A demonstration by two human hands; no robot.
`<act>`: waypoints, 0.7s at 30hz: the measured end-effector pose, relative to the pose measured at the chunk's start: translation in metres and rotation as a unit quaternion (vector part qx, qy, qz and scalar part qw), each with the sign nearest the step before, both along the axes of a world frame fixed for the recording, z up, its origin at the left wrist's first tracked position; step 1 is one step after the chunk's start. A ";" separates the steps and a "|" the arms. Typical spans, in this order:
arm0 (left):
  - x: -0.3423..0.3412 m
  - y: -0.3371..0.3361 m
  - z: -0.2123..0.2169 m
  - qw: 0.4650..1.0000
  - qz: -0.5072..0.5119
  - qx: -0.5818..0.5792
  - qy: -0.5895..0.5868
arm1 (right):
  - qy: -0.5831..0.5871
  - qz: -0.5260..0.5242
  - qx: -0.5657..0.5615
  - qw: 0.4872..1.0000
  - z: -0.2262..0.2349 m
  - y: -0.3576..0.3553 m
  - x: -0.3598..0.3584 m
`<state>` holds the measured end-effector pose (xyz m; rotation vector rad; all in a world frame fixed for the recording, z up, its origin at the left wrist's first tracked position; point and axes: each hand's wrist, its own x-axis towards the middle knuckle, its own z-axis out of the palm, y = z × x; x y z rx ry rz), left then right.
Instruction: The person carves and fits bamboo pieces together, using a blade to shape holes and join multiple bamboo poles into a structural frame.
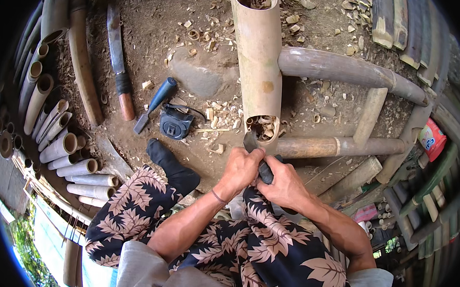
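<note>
A thick pale bamboo pole (260,57) runs away from me, with openings cut in its upper side. Chips and shavings (267,129) lie inside the near opening. At that opening is the dark blade (250,141) of a short hand tool, a knife or chisel. My right hand (285,185) is closed around its dark handle (265,172). My left hand (240,169) is closed over the tool nearer the blade, thumb pressed along it. The lower fingers of both hands are hidden.
A blue-handled chisel (162,93) and a tape measure (176,123) lie left on the dirt, beside a machete (116,49). Cut bamboo tubes (63,148) line the left. Bamboo crosspieces (343,66) join the pole at right. A red packet (431,139) sits far right.
</note>
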<state>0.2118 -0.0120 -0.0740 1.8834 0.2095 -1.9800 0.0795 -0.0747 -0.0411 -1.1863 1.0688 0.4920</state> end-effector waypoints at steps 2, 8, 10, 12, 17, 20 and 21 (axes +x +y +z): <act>0.003 0.012 -0.013 0.997 -0.061 -0.033 -0.025 | 0.019 -0.026 -0.008 0.999 0.002 0.007 0.007; 0.023 0.001 -0.014 0.968 -0.212 -0.102 -0.087 | 0.005 -0.120 -0.035 0.992 -0.003 0.030 0.021; 0.030 0.002 -0.020 0.954 -0.240 -0.139 -0.112 | -0.001 -0.157 -0.051 0.986 -0.007 0.039 0.029; 0.039 -0.006 -0.023 0.928 -0.304 -0.178 -0.120 | -0.001 -0.189 -0.066 0.980 -0.011 0.049 0.036; 0.024 0.007 -0.027 0.967 -0.198 -0.125 -0.103 | 0.026 -0.046 -0.087 0.995 -0.002 0.035 0.028; 0.002 -0.016 0.009 0.998 0.005 -0.045 0.054 | 0.016 0.099 -0.172 0.980 0.018 -0.003 -0.001; -0.012 -0.021 0.006 0.994 0.046 -0.072 0.062 | 0.034 0.141 -0.189 0.971 0.021 -0.019 -0.007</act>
